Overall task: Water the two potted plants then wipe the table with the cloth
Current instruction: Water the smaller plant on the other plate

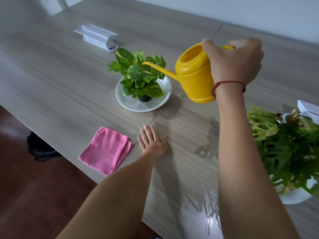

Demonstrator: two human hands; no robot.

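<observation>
My right hand (235,61) grips the handle of a yellow watering can (193,73), held above the table with its long spout reaching over a small variegated plant (138,75). That plant stands in a dark pot on a white saucer (164,94) near the table's middle. A second, larger plant (284,149) with holed leaves sits in a white pot (293,195) at the right edge. My left hand (152,142) lies flat on the table, fingers spread, beside a folded pink cloth (105,150) near the front edge.
The wooden table (60,83) carries a white socket box (96,36) at the back left and another white box (309,109) at the far right. Water drops lie near the saucer and a wet patch (208,218) glints at the front. A dark chair (41,147) shows under the left edge.
</observation>
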